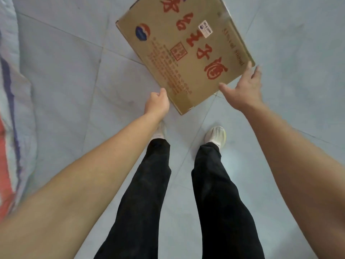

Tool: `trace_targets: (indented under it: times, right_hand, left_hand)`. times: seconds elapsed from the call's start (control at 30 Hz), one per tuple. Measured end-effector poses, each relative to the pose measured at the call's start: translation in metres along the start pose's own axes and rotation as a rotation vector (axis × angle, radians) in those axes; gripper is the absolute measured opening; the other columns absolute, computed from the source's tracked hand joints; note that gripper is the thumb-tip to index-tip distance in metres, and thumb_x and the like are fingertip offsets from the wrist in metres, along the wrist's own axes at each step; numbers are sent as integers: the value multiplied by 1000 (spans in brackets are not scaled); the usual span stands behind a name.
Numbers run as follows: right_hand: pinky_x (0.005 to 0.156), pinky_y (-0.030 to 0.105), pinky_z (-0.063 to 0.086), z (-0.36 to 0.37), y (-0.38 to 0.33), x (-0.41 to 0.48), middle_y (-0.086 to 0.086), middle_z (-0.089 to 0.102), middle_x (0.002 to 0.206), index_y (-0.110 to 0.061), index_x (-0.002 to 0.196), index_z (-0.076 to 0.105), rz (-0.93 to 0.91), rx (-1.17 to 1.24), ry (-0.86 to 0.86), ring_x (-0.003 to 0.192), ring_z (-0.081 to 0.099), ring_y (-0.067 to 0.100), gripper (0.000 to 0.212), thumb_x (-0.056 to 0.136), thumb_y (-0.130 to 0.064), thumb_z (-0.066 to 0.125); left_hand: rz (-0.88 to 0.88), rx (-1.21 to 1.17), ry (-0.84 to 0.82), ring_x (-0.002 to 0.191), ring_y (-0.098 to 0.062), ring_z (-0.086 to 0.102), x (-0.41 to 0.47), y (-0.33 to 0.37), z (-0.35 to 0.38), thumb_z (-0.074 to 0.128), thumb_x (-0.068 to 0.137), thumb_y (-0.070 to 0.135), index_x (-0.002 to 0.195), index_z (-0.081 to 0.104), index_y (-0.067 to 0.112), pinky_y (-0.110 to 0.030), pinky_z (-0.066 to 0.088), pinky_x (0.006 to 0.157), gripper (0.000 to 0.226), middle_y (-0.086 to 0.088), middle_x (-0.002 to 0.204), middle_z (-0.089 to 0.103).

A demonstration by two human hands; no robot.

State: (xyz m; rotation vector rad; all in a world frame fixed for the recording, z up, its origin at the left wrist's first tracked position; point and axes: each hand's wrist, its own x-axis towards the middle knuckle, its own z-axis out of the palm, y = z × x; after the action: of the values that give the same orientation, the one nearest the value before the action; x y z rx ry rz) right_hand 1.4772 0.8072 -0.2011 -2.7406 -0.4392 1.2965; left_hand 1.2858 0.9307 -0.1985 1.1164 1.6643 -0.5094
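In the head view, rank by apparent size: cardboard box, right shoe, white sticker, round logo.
1. cardboard box, by far the largest.
2. right shoe, partly hidden by the trouser leg.
3. white sticker and round logo: about alike, so unranked.

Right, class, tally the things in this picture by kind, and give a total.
Cardboard box: 1
Hands, left hand and right hand: 2
White shoes: 2
Quilt: 1
Total: 6
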Motion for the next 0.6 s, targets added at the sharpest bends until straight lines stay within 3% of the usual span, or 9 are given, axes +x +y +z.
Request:
trace_targets:
  times: [0.03, 0.1, 0.17, 0.23, 0.3, 0.37, 0.4, 0.5, 0.6]
  right_hand:
    - [124, 47, 5, 3, 1, 14, 15, -18, 167, -13, 162, -7, 26, 12, 4, 155, -8, 38, 106, 92, -51, 63]
    - [124, 47, -1, 7, 0, 41, 15, -19, 167, -13, 161, -9, 34, 48, 21, 154, -14, 39, 113, 88, -54, 65]
    - [126, 46, 0, 6, -3, 57, 14, -10, 169, -11, 161, -10, 10, 111, 35, 155, -10, 36, 118, 84, -56, 68]
    - [127, 45, 9, 5, -6, 66, 14, 2, 168, -10, 161, -7, 36, 183, 45, 155, 2, 34, 124, 80, -59, 72]
    - [124, 46, 20, 4, -8, 62, 15, 16, 162, -9, 161, 11, 110, 234, 20, 151, 16, 34, 122, 74, -65, 76]
    - [119, 44, 32, 6, -13, 45, 13, 32, 146, -10, 145, 40, 79, 220, -13, 140, 30, 31, 104, 68, -68, 79]
    - [116, 42, 35, 7, -16, 34, 10, 34, 139, -11, 138, 46, 35, 223, -11, 135, 34, 28, 96, 68, -68, 80]
    - [110, 35, 42, 2, -35, -9, 5, 35, 131, -14, 136, 44, -67, 361, 23, 124, 42, 20, 93, 68, -63, 84]
    - [105, 38, 49, -13, -56, -43, 2, 40, 127, -12, 138, 41, -128, 437, 39, 118, 46, 15, 92, 70, -55, 86]
  left_hand:
    - [-14, -6, -26, 118, -36, 55, 5, -5, 6, 27, 106, 47, 92, 49, 18, -50, 45, 105, 39, -12, 108, 59]
    - [-26, -21, -59, 127, -35, 51, 17, -11, 19, 25, 104, 54, 117, 55, 11, -49, 40, 111, 54, -18, 134, 55]
    - [-46, -58, -118, 139, -30, 41, 21, -15, 28, 24, 102, 62, 147, 43, 13, -46, 33, 117, 68, -9, 154, 42]
    - [-73, -154, -147, 145, -26, 34, 26, -18, 34, 28, 100, 66, 155, 32, 15, -46, 31, 118, 75, -4, 161, 32]
    - [-63, -218, -69, 139, -23, 40, 27, -25, 32, 34, 100, 63, 153, 34, 13, -39, 33, 115, 73, -3, 156, 39]
    - [14, -245, 86, 136, -21, 44, 21, -30, 19, 39, 101, 57, 149, 37, 12, -36, 34, 114, 66, -1, 151, 45]
    - [60, -274, 153, 136, -19, 45, 17, -31, 11, 42, 101, 54, 148, 39, 13, -36, 34, 115, 63, 1, 149, 48]
    - [132, -359, 300, 118, -15, 59, -2, -19, -27, 53, 93, 50, 133, 53, 22, -37, 46, 107, 50, 9, 128, 62]
    - [152, -392, 330, 104, -14, 66, -21, -5, -61, 59, 79, 48, 122, 59, 24, -43, 55, 96, 49, 10, 114, 69]
